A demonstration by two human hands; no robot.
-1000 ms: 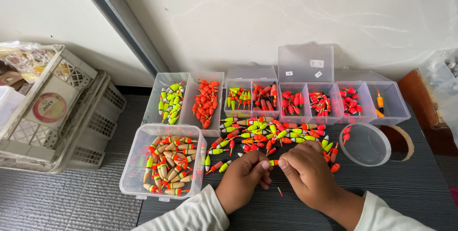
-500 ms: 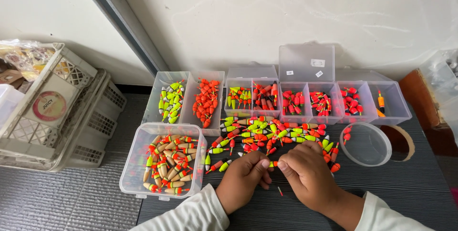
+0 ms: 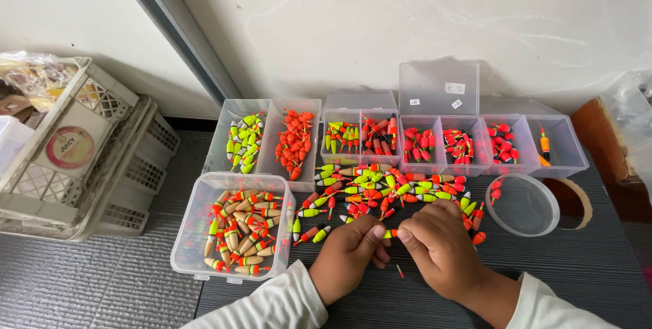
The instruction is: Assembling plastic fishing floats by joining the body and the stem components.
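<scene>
Table (image 3: 557,268): dark, ridged top; everything lies within arm's reach of the person, boxes at the back, loose work at the front.
Crates (image 3: 81,166): pale plastic, stacked on their side, left of the table, well apart from the hands.
Tub (image 3: 197,234): clear, lidless, front left, full of tan-bodied floats with orange and green ends; it stands just beside the left hand, open for easy reach.
Boxes (image 3: 435,142): a row of clear compartment boxes along the wall, lids up; each compartment holds one sort, green-yellow, all orange, red-pink, so the sorts look kept apart.
Lid (image 3: 523,203): round, clear, lying flat right of the pile, a red float or two touching its left rim.
Pile (image 3: 380,190): loose mixed floats spread between the boxes and the hands, unsorted by the look of it.
Right hand (image 3: 441,244): fingers curled in, thumb and forefinger pinched on one end of the float.
Left hand (image 3: 350,254): likewise curled, fingertips closed on the other end.
Float (image 3: 390,233): small, yellow and orange, held between both hands just above the table, at the pile's near edge.
Pin (image 3: 399,271): tiny thin stick on the table between the wrists, touching neither.
</scene>
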